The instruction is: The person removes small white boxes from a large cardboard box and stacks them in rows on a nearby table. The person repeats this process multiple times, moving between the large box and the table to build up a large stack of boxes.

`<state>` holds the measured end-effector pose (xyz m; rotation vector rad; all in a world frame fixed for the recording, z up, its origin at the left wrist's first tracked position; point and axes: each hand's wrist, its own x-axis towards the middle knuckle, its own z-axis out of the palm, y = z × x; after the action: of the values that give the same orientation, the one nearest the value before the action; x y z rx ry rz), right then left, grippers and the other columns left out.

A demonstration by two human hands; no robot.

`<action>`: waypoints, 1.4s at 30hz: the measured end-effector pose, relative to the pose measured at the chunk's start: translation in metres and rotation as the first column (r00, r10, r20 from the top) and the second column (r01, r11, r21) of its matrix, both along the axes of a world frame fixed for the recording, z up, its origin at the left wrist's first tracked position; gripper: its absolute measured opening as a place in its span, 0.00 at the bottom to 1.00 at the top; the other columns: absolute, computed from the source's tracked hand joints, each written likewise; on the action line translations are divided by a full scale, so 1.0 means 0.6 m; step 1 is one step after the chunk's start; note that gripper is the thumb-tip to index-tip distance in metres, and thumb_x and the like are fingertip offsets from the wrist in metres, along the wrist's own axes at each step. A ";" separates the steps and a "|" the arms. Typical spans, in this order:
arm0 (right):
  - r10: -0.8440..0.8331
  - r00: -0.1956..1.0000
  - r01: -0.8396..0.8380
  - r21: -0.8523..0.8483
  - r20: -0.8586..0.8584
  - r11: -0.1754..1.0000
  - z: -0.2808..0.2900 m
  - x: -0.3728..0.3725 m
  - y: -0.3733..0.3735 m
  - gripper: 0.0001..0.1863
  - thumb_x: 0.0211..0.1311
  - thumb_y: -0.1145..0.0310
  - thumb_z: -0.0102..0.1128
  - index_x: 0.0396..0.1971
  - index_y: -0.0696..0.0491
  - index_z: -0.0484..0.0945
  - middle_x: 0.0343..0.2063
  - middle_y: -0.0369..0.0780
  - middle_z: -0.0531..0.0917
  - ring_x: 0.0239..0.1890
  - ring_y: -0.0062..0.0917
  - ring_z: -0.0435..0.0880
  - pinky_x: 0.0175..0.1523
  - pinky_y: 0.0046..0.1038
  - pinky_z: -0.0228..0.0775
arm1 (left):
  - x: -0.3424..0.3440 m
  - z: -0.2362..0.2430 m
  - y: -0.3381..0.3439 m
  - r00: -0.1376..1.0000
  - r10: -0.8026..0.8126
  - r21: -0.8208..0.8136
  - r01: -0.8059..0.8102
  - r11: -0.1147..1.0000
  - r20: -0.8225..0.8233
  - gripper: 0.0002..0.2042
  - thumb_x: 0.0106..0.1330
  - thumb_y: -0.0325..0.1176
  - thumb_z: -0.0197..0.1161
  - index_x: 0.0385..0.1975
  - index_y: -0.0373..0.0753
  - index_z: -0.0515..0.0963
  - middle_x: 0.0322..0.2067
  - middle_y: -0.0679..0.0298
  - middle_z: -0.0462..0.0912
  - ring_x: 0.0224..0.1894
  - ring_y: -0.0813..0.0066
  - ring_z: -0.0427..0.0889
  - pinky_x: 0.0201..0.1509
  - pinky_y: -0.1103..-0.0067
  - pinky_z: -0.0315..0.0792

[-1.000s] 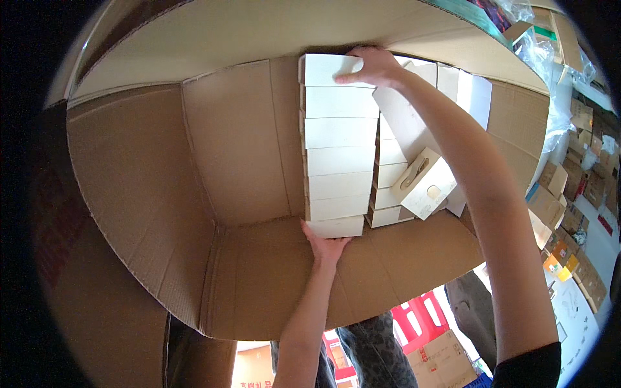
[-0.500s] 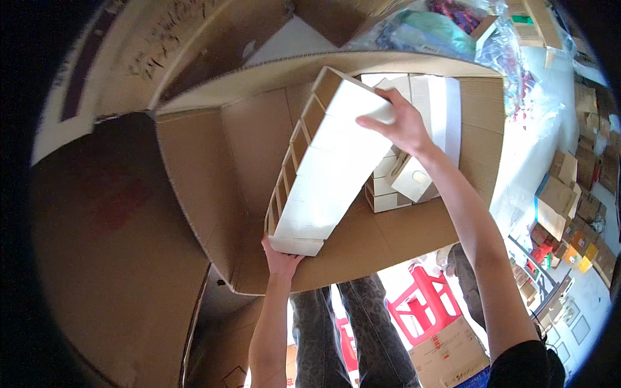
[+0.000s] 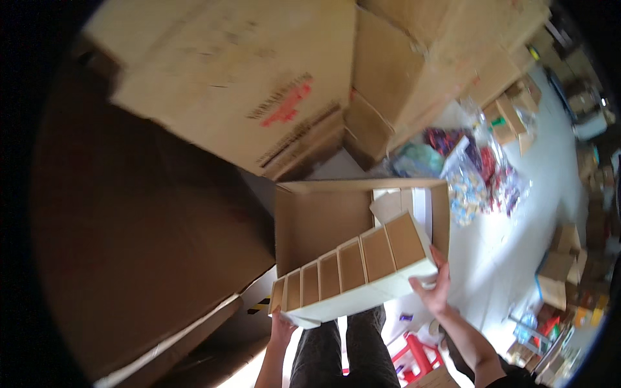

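Both my hands hold a long row of small boxes [image 3: 339, 271], with brown cardboard showing on one side and white on the other. My left hand [image 3: 282, 331] is closed on its lower left end. At the upper right end, my right hand [image 3: 435, 288] grips the white side, fingers over the edge and thumb along it. The row slants up to the right, above the near side of a big open brown carton [image 3: 317, 200]. Within the carton, at its right, some white pieces [image 3: 422, 204] show partly; the row covers the rest.
A large dark brown carton panel [image 3: 155, 246] fills the left. Beyond stands a big printed carton [image 3: 233, 84]. Clear bags of colourful things [image 3: 466, 171] lie on the floor at the right. A red plastic stool [image 3: 420, 355] is by my legs.
The row has come nearer to me and out over the carton's near side. It has turned from steep to flatter, its brown side now facing up. My view has shifted too.
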<state>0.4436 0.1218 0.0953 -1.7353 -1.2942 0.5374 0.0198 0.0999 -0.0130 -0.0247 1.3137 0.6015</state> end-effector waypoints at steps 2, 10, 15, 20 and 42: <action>0.039 0.995 -0.038 0.008 -0.097 0.999 0.058 -0.015 -0.027 0.41 0.37 0.71 0.70 0.54 0.63 0.58 0.52 0.49 0.68 0.53 0.35 0.70 0.57 0.33 0.61 | -0.015 0.059 -0.055 0.991 0.105 0.033 -0.102 0.994 -0.087 0.35 0.55 0.57 0.54 0.58 0.42 0.57 0.54 0.61 0.64 0.55 0.65 0.65 0.56 0.62 0.59; 0.414 0.864 -0.370 0.195 -0.286 0.908 0.234 -0.107 -0.100 0.43 0.45 0.57 0.65 0.55 0.60 0.51 0.56 0.47 0.58 0.60 0.34 0.58 0.62 0.37 0.47 | -0.057 0.281 -0.356 0.809 0.549 0.253 -0.498 0.830 -0.209 0.26 0.56 0.49 0.58 0.50 0.42 0.61 0.45 0.62 0.66 0.45 0.69 0.68 0.50 0.64 0.65; 0.713 0.672 -0.663 0.268 -0.199 0.700 0.307 -0.221 -0.091 0.45 0.43 0.45 0.63 0.52 0.60 0.54 0.52 0.48 0.61 0.59 0.36 0.57 0.62 0.41 0.46 | -0.047 0.363 -0.541 0.570 0.813 0.472 -0.688 0.551 -0.119 0.20 0.56 0.44 0.59 0.43 0.38 0.69 0.40 0.64 0.72 0.41 0.70 0.72 0.50 0.67 0.67; 0.888 0.383 -0.860 0.252 -0.255 0.444 0.305 -0.327 -0.125 0.45 0.48 0.39 0.54 0.54 0.61 0.53 0.54 0.48 0.60 0.58 0.35 0.59 0.60 0.39 0.49 | -0.012 0.410 -0.741 0.252 0.961 0.626 -0.769 0.127 0.115 0.33 0.51 0.32 0.64 0.57 0.38 0.57 0.42 0.59 0.74 0.47 0.68 0.73 0.54 0.69 0.66; 0.690 -0.575 -0.817 0.360 -0.440 -0.451 0.296 -1.032 -0.556 0.29 0.62 0.55 0.47 0.56 0.59 0.58 0.52 0.44 0.68 0.52 0.30 0.69 0.55 0.33 0.62 | -0.092 0.636 -1.380 -0.327 0.904 0.813 -0.581 0.038 -0.276 0.44 0.32 0.17 0.73 0.57 0.37 0.59 0.49 0.61 0.71 0.50 0.71 0.71 0.49 0.75 0.71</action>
<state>-0.1754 -0.2120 0.2728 0.4085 -2.0282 2.1579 -0.0355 -0.7283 0.3686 -0.4893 2.0159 2.4792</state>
